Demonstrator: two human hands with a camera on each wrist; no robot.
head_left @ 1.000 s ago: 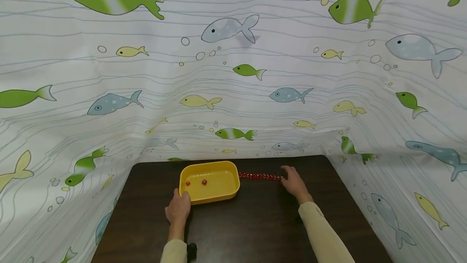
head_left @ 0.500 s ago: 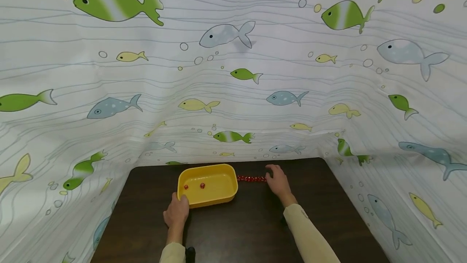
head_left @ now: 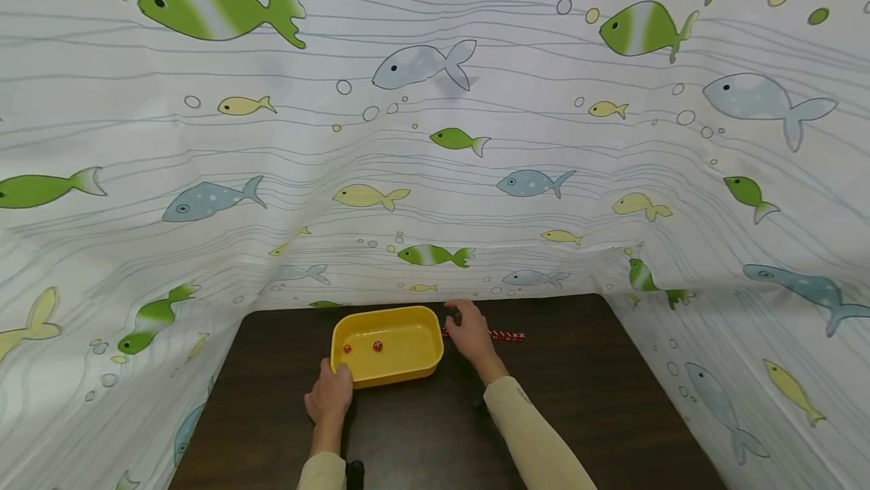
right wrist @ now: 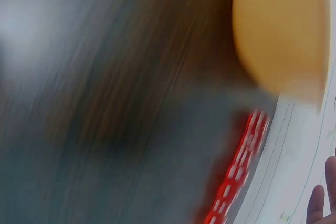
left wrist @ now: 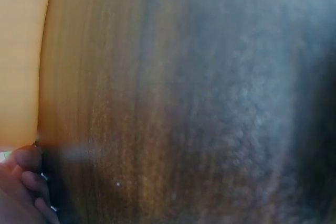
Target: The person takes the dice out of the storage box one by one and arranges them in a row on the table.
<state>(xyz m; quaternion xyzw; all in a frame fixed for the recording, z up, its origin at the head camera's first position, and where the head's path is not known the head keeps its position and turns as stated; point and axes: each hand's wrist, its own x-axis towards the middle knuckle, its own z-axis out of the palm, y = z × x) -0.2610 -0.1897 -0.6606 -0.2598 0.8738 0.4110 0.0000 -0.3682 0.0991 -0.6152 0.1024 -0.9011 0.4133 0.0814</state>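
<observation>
A yellow rectangular tray (head_left: 411, 358) stands on the dark table, with two red dice (head_left: 377, 346) inside it. My left hand (head_left: 328, 396) grips its near left corner, thumb over the rim; in the left wrist view the curled fingers (left wrist: 35, 182) sit below the tray wall (left wrist: 21, 61). A straight row of red dice (head_left: 510, 336) runs rightward from beside the tray. Above the row's left end is my right hand (head_left: 473, 335), thumb and fingers apart, hiding part of it. In the blurred right wrist view, the fingers (right wrist: 316, 203) are clear of the dice row (right wrist: 236, 169).
A white cloth with printed fish (head_left: 435, 173) hangs behind the table and along both sides. The dark wood table (head_left: 421, 437) extends in front of the tray and to its right.
My right hand has moved left along the dice row, from its right end to near the tray. The row's right end is uncovered. The left hand keeps its grip on the tray.
</observation>
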